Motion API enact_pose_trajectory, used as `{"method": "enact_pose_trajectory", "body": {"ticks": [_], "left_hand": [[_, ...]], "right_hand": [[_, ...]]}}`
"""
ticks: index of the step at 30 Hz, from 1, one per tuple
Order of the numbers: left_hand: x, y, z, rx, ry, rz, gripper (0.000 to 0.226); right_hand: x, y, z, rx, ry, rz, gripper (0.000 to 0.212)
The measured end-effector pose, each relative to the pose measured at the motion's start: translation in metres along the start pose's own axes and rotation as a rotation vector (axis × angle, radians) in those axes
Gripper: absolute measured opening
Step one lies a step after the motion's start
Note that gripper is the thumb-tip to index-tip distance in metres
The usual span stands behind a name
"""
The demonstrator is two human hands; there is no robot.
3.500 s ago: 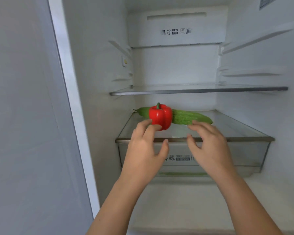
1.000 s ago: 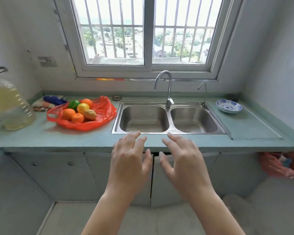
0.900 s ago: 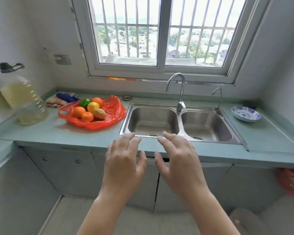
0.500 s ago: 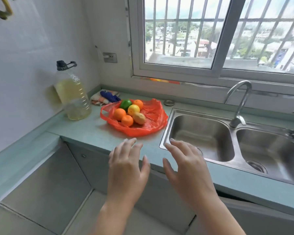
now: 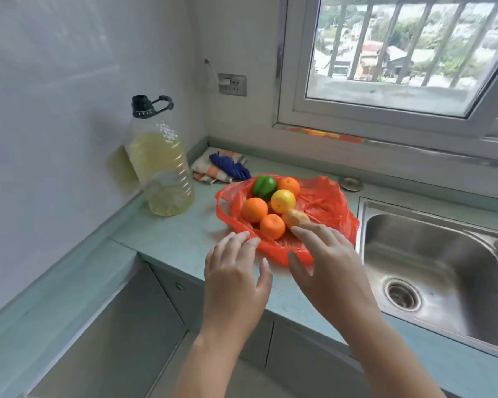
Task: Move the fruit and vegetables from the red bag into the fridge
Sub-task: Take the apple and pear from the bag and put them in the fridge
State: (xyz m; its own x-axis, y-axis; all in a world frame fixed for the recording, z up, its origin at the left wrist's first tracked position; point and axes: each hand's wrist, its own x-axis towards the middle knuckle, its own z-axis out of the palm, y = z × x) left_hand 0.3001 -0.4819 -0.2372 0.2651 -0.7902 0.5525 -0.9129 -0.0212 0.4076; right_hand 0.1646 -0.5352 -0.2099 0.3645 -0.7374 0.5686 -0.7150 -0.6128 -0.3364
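Observation:
The red bag lies spread open on the green counter. In it sit a green pepper, three oranges, the nearest, a yellow lemon and a brownish potato-like piece. My left hand hovers at the bag's near edge, fingers straight and empty. My right hand reaches over the bag's front, fingertips just short of the brownish piece, also empty. The fridge is out of view.
A big bottle of yellow oil stands left of the bag against the wall. Folded cloths lie behind the bag. A steel sink sits right of it, with a drain plug near the window sill.
I have turned from the fridge, where the red pepper and cucumber lie, to the counter. Both empty hands have moved up to the red bag's near edge.

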Motion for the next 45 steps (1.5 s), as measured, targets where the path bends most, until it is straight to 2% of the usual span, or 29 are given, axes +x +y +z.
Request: {"method": "enact_pose_trajectory", "body": {"ticks": [13,26,34,41,45], "left_hand": [[0.082,-0.061,0.112,-0.072,-0.197,-0.085,0.042],[0.156,-0.073,0.227,-0.109,-0.353,-0.122,0.044],[0.171,-0.072,0.268,-0.138,-0.420,-0.198,0.053],[0.189,-0.065,0.294,-0.107,-0.427,-0.211,0.059],[0.199,-0.063,0.308,-0.066,-0.428,-0.232,0.054]], "right_hand": [[0.078,0.098,0.106,0.002,-0.163,0.080,0.036],[0.107,0.192,0.191,0.028,-0.366,0.275,0.044],[0.101,0.215,0.215,0.082,-0.470,0.340,0.050],[0.104,0.225,0.218,0.267,-0.529,0.385,0.058],[0.107,0.230,0.219,0.356,-0.548,0.406,0.059]]}}
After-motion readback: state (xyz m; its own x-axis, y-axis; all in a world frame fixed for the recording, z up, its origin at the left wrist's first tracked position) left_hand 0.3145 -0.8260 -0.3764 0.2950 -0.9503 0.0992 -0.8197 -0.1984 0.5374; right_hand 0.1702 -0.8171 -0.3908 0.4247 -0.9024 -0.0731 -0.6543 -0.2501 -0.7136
